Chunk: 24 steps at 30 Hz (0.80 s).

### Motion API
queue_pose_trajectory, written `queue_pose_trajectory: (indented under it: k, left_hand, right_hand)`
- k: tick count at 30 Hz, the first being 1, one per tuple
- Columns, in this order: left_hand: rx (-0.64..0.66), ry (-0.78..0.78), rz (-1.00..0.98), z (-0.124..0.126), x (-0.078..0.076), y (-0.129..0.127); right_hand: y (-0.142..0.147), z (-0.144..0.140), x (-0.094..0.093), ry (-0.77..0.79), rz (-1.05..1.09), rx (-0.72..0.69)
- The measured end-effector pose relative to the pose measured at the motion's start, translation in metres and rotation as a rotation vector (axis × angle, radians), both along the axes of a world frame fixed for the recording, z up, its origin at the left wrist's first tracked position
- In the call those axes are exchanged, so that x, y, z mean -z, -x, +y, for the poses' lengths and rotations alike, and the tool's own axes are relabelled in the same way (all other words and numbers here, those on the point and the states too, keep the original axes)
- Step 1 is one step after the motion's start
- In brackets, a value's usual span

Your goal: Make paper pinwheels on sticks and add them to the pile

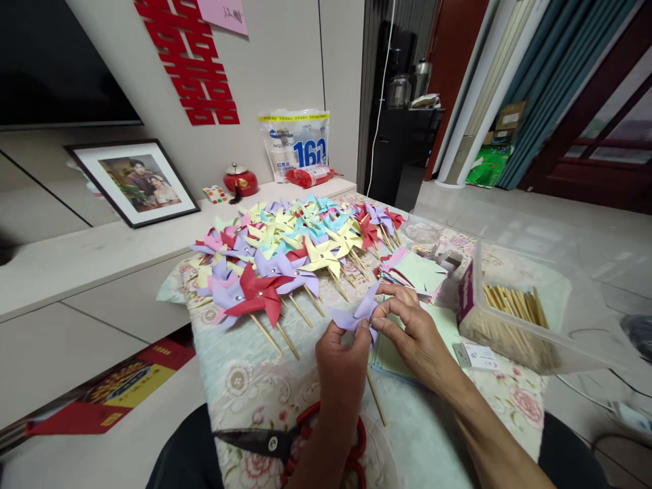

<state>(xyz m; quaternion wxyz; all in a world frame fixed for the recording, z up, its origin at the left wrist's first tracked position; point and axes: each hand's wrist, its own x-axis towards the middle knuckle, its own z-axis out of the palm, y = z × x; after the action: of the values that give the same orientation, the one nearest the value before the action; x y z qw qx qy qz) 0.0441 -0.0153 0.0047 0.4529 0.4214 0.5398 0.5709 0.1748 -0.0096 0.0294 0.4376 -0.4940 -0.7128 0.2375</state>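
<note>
Both hands meet over a small table covered with a floral cloth (244,380). My left hand (342,356) and my right hand (411,326) pinch the folded corners of a purple paper pinwheel (356,314). A wooden stick (375,399) lies under my left hand and slants toward me. Just beyond the hands lies a stack of cut coloured paper squares (415,272), and green sheets (394,356) lie beneath my right hand.
Several finished pinwheels (285,255) on sticks cover the far half of the table. A clear plastic box of wooden sticks (514,309) stands at the right. Red-handled scissors (285,441) lie at the near edge. A framed photo (135,180) leans on the low cabinet at left.
</note>
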Motion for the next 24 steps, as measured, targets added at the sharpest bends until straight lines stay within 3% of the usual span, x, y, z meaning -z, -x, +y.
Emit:
queue_pose_trajectory:
  k: [8, 24]
  left_hand:
    - [0.019, 0.015, -0.065, 0.0008, 0.0030, -0.0004]
    - [-0.026, 0.003, 0.031, -0.0008, -0.0026, -0.0002]
  right_hand:
    - [-0.0009, 0.0010, 0.0017, 0.023, 0.019, -0.014]
    - [0.0007, 0.0005, 0.0030, 0.055, 0.031, 0.005]
